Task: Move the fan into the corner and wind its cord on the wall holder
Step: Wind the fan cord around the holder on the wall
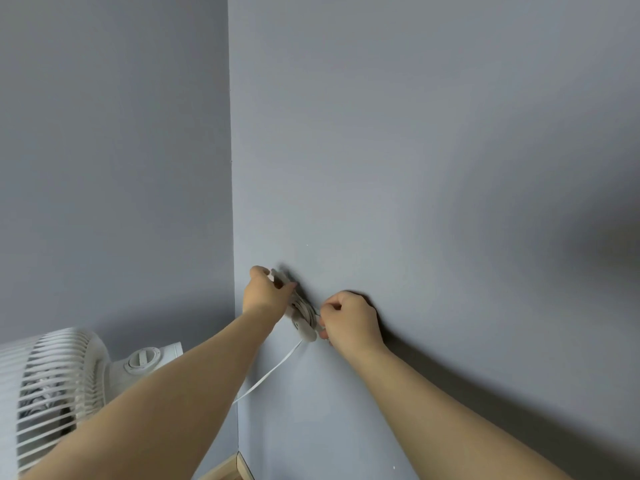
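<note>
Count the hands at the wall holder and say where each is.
2. Left hand grips the top of the wall holder; right hand pinches the cord at its lower right.

Two grey-blue walls (450, 133) met at a vertical corner seam (231, 202). A pale wooden skirting board (225, 471) — only partly in view — ran along their base.

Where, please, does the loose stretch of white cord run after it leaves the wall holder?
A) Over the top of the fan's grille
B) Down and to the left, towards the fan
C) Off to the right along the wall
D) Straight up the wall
B: the cord leaves the bottom of the holder and slants down to the left, on the side where the fan stands.
</note>
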{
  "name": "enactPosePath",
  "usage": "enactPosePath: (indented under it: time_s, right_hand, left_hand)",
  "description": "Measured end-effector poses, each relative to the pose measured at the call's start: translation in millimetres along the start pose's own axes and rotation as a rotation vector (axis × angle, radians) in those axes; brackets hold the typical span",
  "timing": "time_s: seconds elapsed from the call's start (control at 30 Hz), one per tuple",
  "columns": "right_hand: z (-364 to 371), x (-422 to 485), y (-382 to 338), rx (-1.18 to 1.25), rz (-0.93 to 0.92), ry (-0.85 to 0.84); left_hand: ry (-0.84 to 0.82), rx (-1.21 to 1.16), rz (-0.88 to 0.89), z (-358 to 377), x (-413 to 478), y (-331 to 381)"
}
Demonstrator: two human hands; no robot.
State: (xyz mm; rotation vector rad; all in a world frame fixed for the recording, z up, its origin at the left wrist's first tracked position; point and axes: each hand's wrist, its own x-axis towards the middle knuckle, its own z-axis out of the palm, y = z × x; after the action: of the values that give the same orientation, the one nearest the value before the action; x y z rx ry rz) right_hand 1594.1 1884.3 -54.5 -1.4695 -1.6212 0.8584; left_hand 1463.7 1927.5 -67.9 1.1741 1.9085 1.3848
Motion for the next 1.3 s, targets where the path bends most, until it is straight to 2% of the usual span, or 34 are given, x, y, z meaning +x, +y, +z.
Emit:
enactPosePath:
  time_s: [0.13,0.3,0.4,0.6,0.77,0.9,1.0,1.1,1.23,1.3]
  right_hand:
    - [-0.2,0.7,3.1,-0.005,-0.013,-0.025]
    - [2.0,1.0,4.7,-0.024,-0.022,-0.034]
    - [2.6,1.6,5.1,-0.031,-0.030,-0.034]
    - [4.4,2.6,8.3,-0.036,-0.037,-0.048]
    - [4.9,3.8,9.8,-0.035,-0.039,-0.056]
    - [4.8,4.9,10.3,-0.025,-0.026,-0.060]
    - [4.5,5.6,10.7,-0.027,-0.022,-0.064]
    - [5.2,5.5,11.1,-0.031,-0.021,-0.067]
    - [5.5,6.1,11.1,-0.036,-0.017,-0.062]
    - [5.9,5.9,11.0,-0.034,-0.015,-0.064]
  left_hand:
    - [-0.022,0.047,0.074,-0.6,0.3,-10.4]
    - [-0.039,0.274,0.150,-3.8,7.9,-14.3]
    - [-0.066,0.316,0.164,-4.4,9.1,-15.1]
    - [-0.146,-0.043,-0.029,7.1,1.7,-11.2]
    - [-0.066,-0.157,-0.095,9.8,2.6,-12.1]
    - [0.011,-0.064,-0.029,10.5,-0.2,-15.9]
    - [0.002,0.151,0.044,6.7,-0.6,-16.8]
    - [-0.046,0.296,0.030,-0.2,2.3,-17.6]
    - [-0.129,0.352,-0.008,-4.8,5.9,-17.8]
    - [-0.158,0.230,-0.051,-0.8,6.4,-18.5]
